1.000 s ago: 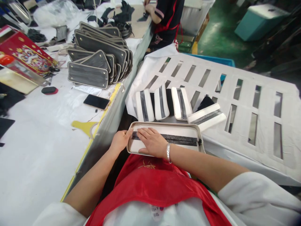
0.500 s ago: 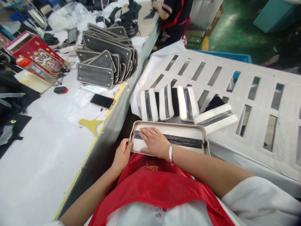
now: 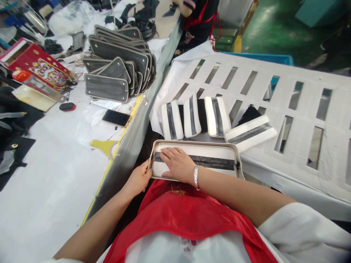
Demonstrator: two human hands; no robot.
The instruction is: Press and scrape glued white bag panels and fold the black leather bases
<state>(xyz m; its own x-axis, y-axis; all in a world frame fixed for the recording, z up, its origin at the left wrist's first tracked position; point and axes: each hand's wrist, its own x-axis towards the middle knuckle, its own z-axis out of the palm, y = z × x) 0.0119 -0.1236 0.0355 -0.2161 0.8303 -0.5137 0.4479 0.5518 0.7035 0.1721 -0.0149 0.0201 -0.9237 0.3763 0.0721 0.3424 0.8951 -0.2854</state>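
A shallow rectangular bag panel [image 3: 214, 149], white inside with a dark grey strip along its middle and a raised beige rim, lies across my lap at the edge of the slotted table. My left hand [image 3: 138, 178] grips its left end, thumb at the rim and the other fingers partly hidden under it. Flat on the inner face, left of its middle, rests my right hand [image 3: 177, 163], fingers stretched out over part of the strip. A silver bangle [image 3: 196, 177] is on the right wrist. Just beyond the panel are several white pieces with dark strips [image 3: 219, 118].
On the left table [image 3: 49, 175] are a pile of dark oblong panels [image 3: 106, 87], a phone [image 3: 116, 117], a yellow tape piece [image 3: 102, 146] and a red box [image 3: 41, 64]. The slotted white table [image 3: 296, 146] spreads to the right. Another person [image 3: 197, 25] stands at the back.
The view has shifted a little, so the surroundings sit slightly further left and up. My left forearm has swung outward a bit; both hands keep their places on the panel.
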